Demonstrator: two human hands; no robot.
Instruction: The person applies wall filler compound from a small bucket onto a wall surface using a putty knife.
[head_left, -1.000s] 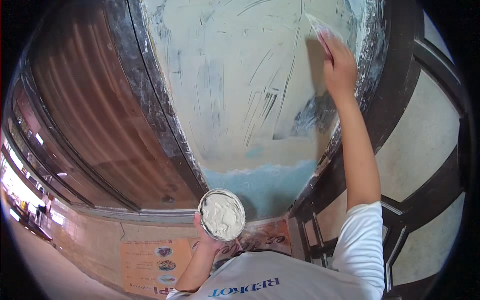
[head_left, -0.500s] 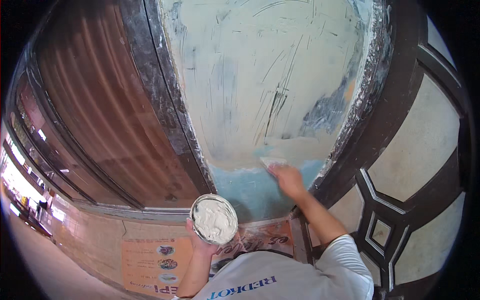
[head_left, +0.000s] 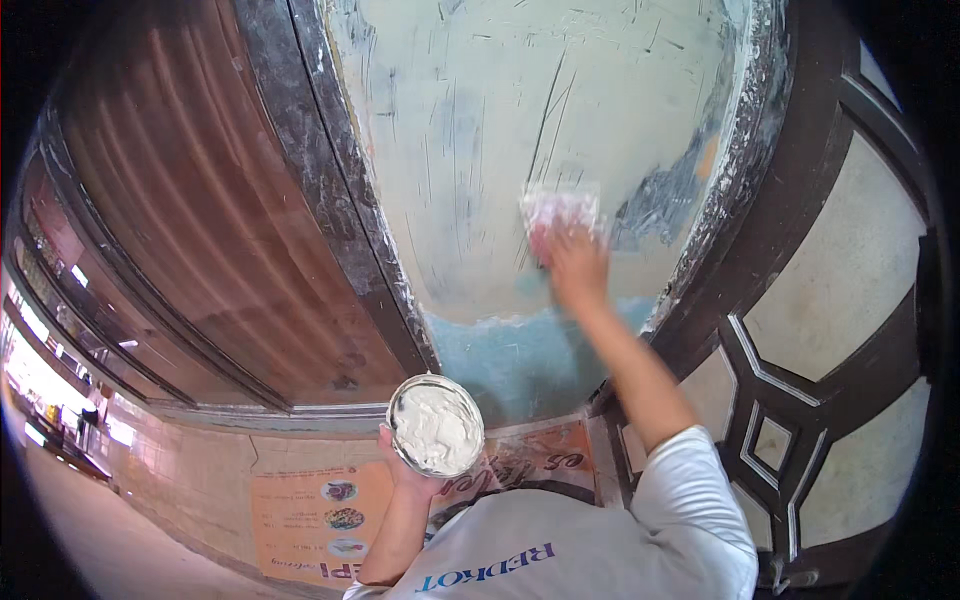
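Note:
My left hand [head_left: 412, 474] is closed around the underside and side of a round bowl [head_left: 398, 452], its fingers mostly hidden beneath. Thick off-white putty [head_left: 437, 428] nearly fills that bowl, which is tipped toward the wall. Out in front, my right hand [head_left: 577, 262] grips a flat, whitish and pink putty scraper [head_left: 560, 203] and presses it against the wall panel [head_left: 460, 200]; motion blurs its blade. Cream putty with dark scratch lines coats the panel. Its lower strip [head_left: 510, 370] is bare blue, with an uneven edge where the cream coat ends.
Dark, paint-smeared frame posts [head_left: 330, 170] [head_left: 735, 170] flank the panel. A brown curtain [head_left: 200, 220] hangs behind glass on the left. At right stands a dark door with pale panels [head_left: 840, 270]. Orange printed banners [head_left: 300, 515] lie on the floor below.
My right hand has swept the scraper upward along the panel, from near the blue strip to the scratched middle. The bowl in my left hand has shifted slightly right and up.

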